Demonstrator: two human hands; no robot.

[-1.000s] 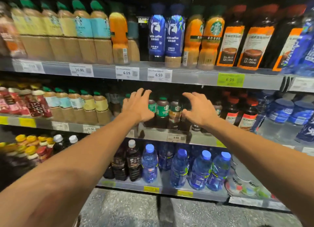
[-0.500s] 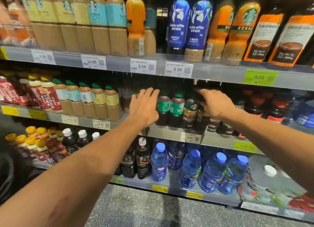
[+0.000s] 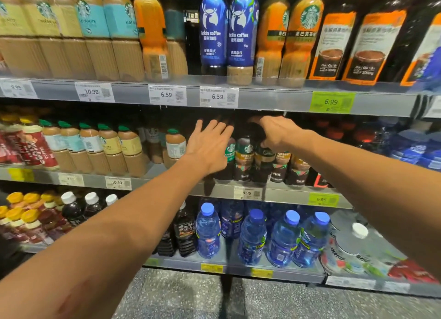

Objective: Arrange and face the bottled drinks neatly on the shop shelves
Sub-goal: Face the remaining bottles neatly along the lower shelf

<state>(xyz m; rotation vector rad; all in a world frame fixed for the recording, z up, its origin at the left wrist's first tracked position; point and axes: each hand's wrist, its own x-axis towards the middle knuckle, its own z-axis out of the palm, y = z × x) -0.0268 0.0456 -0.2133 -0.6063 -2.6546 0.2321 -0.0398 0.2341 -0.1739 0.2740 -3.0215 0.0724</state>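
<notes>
Now | left hand (image 3: 210, 149) flat, fingers straight | right hand (image 3: 276, 133) curled on dark bottle (image 3: 263, 161)

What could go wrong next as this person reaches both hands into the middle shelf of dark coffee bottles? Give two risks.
1. The right hand grips the top of one dark coffee bottle in a tight row; pulling or twisting it may tip its neighbours.
2. The left hand, fingers straight, covers the green-labelled bottle near the shelf edge; a push could slide it off.
</notes>
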